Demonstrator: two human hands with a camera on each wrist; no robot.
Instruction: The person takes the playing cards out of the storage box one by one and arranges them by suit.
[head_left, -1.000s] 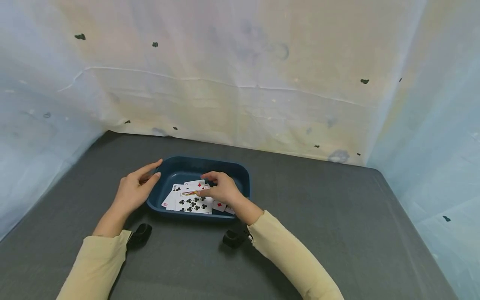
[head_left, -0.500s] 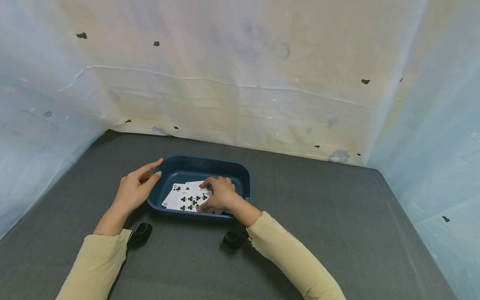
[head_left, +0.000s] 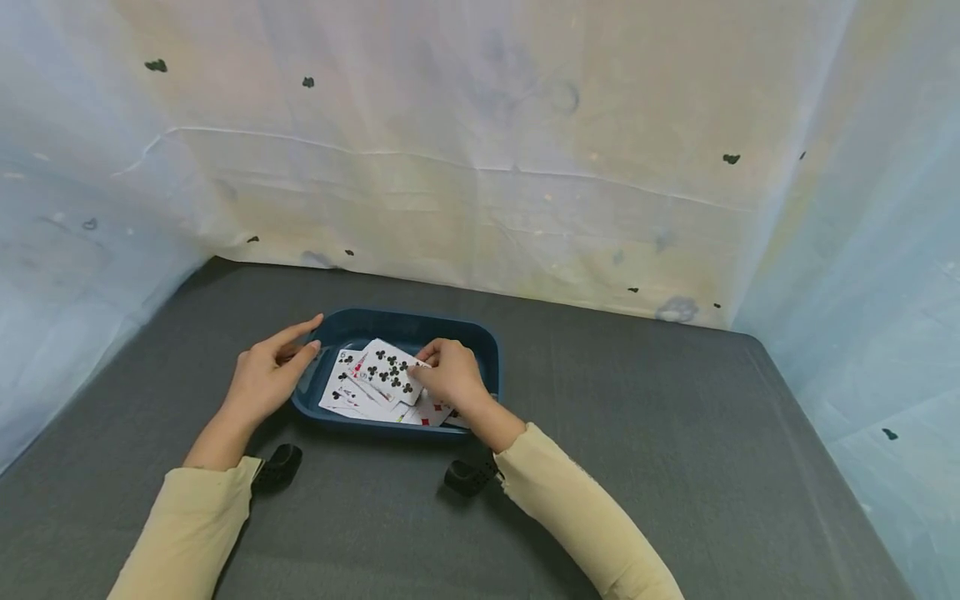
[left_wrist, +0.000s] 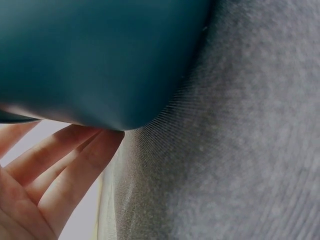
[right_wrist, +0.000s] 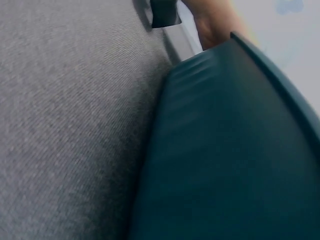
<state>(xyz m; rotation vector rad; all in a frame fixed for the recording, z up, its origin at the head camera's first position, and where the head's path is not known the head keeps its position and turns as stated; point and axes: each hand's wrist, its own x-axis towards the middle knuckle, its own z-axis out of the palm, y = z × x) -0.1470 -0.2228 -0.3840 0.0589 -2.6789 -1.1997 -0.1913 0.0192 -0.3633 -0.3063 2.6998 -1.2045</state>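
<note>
Head view: one dark blue tray (head_left: 487,354), rectangular with rounded corners, sits on a grey counter (head_left: 637,433), left of centre and towards the far edge. Inside it lies a loose heap of playing cards (head_left: 352,398), face up. Right hand (head_left: 452,379): reaches over the tray's near right side, its grip closed in a pinch on one clubs card (head_left: 388,372), which is tilted and raised above the heap. Left hand (head_left: 266,379): at the tray's left end, fingers straight and relaxed, grip open, fingertips at the rim; whether they press on it cannot be told here. Both arms wear pale yellow sleeves (head_left: 577,517). A black wrist camera (head_left: 468,477) shows under the right wrist. A pale, wrinkled backdrop sheet (head_left: 480,150) stands behind the counter.

Left wrist view: tray's outer corner (left_wrist: 100,60) fills the upper left, resting on the grey counter (left_wrist: 240,150). Fingers of the left hand (left_wrist: 60,170) lie straight just below that corner, touching it.

Right wrist view: tray's outer wall (right_wrist: 230,150) fills the right, counter (right_wrist: 70,110) on the left. The right hand's grip is not shown here. The far hand is partly visible past the rim, blurred.
</note>
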